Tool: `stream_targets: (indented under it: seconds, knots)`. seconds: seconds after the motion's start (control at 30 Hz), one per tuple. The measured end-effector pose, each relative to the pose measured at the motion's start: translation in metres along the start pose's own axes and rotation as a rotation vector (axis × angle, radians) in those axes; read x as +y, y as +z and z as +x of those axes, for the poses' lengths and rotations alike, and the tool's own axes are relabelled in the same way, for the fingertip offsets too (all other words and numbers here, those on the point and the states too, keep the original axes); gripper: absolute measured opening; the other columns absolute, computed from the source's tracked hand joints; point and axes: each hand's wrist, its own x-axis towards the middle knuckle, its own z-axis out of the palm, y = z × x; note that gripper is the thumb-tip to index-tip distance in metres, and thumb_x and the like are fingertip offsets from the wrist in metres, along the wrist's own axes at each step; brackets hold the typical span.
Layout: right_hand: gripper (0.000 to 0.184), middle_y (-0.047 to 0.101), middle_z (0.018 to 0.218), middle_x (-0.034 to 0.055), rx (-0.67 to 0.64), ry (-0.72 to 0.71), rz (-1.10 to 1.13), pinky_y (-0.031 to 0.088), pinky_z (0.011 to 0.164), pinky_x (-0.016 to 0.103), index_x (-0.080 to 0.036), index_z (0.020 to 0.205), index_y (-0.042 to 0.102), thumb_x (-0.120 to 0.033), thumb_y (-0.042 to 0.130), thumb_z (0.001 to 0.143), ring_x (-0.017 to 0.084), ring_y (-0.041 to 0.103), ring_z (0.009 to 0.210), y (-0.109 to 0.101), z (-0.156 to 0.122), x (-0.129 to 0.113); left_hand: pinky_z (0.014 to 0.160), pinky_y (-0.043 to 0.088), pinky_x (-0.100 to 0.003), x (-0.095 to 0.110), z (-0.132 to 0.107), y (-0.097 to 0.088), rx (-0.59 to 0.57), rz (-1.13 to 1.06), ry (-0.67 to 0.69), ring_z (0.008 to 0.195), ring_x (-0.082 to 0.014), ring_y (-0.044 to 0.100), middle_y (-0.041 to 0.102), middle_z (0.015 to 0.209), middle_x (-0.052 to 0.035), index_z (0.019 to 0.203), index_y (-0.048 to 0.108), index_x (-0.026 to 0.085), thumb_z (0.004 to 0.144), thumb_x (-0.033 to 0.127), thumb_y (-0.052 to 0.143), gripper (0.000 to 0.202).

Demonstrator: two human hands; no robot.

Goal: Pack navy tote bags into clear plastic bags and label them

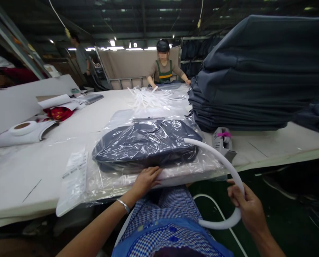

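Note:
A folded dark navy garment (148,142) lies inside a clear plastic bag (105,182) at the near edge of the white table (28,178). My left hand (145,180) presses on the bag's near edge, fingers curled onto the plastic and the stack under it. My right hand (249,207) is closed round a curved white strip (229,167) that arcs from the bag's right side down past my lap.
A tall stack of folded navy garments (255,78) fills the right of the table, a tape dispenser (223,141) in front of it. A white roll (22,130), papers and red cloth (59,113) sit left. Loose white strips (148,98) lie before a person (163,67) across the table.

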Motion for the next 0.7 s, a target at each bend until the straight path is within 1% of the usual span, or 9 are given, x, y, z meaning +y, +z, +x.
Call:
stream_targets:
  seconds: [0.07, 0.13, 0.2, 0.3, 0.37, 0.47, 0.53, 0.63, 0.7]
  knots:
    - [0.048, 0.051, 0.063, -0.0018, -0.004, -0.031, 0.087, 0.032, 0.047, 0.027, -0.02, 0.106, 0.065, -0.064, 0.055, 0.088, 0.011, 0.035, 0.047, 0.0, 0.001, -0.004, 0.091, 0.054, -0.039, -0.005, 0.003, 0.004, -0.011, -0.133, -0.092, 0.107, -0.0252, 0.064, 0.068, 0.121, -0.0125, 0.124, 0.066, 0.021, 0.085, 0.045, 0.07, 0.047]
    - [0.047, 0.05, 0.061, -0.0013, -0.022, -0.063, 0.141, 0.03, 0.046, 0.027, -0.02, 0.1, 0.067, -0.063, 0.053, 0.09, 0.01, 0.033, 0.047, -0.005, 0.006, -0.01, 0.089, 0.054, -0.034, -0.01, 0.008, 0.003, -0.022, -0.258, -0.154, 0.101, -0.0221, 0.066, 0.071, 0.112, -0.01, 0.112, 0.072, 0.022, 0.088, 0.039, 0.067, 0.03]
    - [0.041, 0.054, 0.065, 0.0008, -0.054, -0.083, 0.128, 0.034, 0.049, 0.027, -0.021, 0.093, 0.069, -0.06, 0.056, 0.089, 0.011, 0.038, 0.05, -0.015, 0.013, -0.016, 0.085, 0.054, -0.03, -0.012, 0.012, 0.0, -0.041, -0.327, -0.185, 0.095, -0.0192, 0.067, 0.072, 0.104, -0.0078, 0.101, 0.075, 0.022, 0.092, 0.032, 0.061, 0.019]
    - [0.039, 0.06, 0.067, 0.0036, -0.134, -0.068, -0.008, 0.042, 0.055, 0.029, -0.022, 0.094, 0.074, -0.059, 0.064, 0.083, 0.017, 0.051, 0.06, -0.037, 0.021, -0.024, 0.082, 0.053, -0.028, -0.008, 0.013, -0.008, -0.035, -0.314, -0.201, 0.093, -0.0175, 0.068, 0.072, 0.103, -0.0065, 0.097, 0.074, 0.022, 0.094, 0.025, 0.055, 0.02]
    - [0.045, 0.064, 0.068, 0.0052, -0.22, -0.005, -0.095, 0.046, 0.055, 0.03, -0.023, 0.1, 0.077, -0.061, 0.068, 0.078, 0.019, 0.054, 0.061, -0.051, 0.022, -0.029, 0.081, 0.053, -0.027, -0.002, 0.013, -0.017, 0.024, -0.244, -0.214, 0.095, -0.0168, 0.067, 0.072, 0.105, -0.0057, 0.103, 0.071, 0.023, 0.095, 0.021, 0.05, 0.022]
    - [0.05, 0.07, 0.075, 0.0077, -0.489, 0.121, -0.161, 0.049, 0.053, 0.032, -0.023, 0.106, 0.078, -0.061, 0.071, 0.074, 0.02, 0.056, 0.058, -0.056, 0.015, -0.037, 0.075, 0.051, -0.024, 0.005, 0.021, -0.038, 0.124, -0.116, -0.217, 0.086, -0.0145, 0.067, 0.072, 0.098, -0.0042, 0.111, 0.066, 0.022, 0.098, 0.016, 0.041, 0.029]
    - [0.048, 0.072, 0.08, 0.008, -0.68, 0.16, -0.187, 0.05, 0.054, 0.03, -0.024, 0.108, 0.078, -0.059, 0.069, 0.077, 0.021, 0.06, 0.063, -0.045, 0.008, -0.041, 0.07, 0.05, -0.022, 0.005, 0.035, -0.058, 0.158, -0.053, -0.219, 0.082, -0.0142, 0.068, 0.072, 0.097, -0.0044, 0.112, 0.064, 0.021, 0.101, 0.018, 0.037, 0.03]
    - [0.045, 0.072, 0.089, 0.0071, -0.834, 0.115, -0.179, 0.051, 0.058, 0.029, -0.025, 0.116, 0.074, -0.056, 0.059, 0.088, 0.021, 0.063, 0.073, -0.006, -0.002, -0.048, 0.068, 0.05, -0.024, -0.001, 0.061, -0.089, 0.102, 0.044, -0.202, 0.086, -0.0177, 0.069, 0.071, 0.11, -0.0061, 0.121, 0.061, 0.023, 0.099, 0.036, 0.048, 0.029]
    - [0.044, 0.072, 0.095, 0.0069, -0.869, 0.014, -0.174, 0.053, 0.068, 0.031, -0.025, 0.122, 0.071, -0.053, 0.053, 0.093, 0.022, 0.065, 0.081, 0.028, -0.007, -0.052, 0.072, 0.051, -0.027, -0.007, 0.075, -0.102, 0.002, 0.115, -0.117, 0.098, -0.023, 0.068, 0.064, 0.128, -0.0096, 0.135, 0.052, 0.024, 0.088, 0.047, 0.065, 0.054]
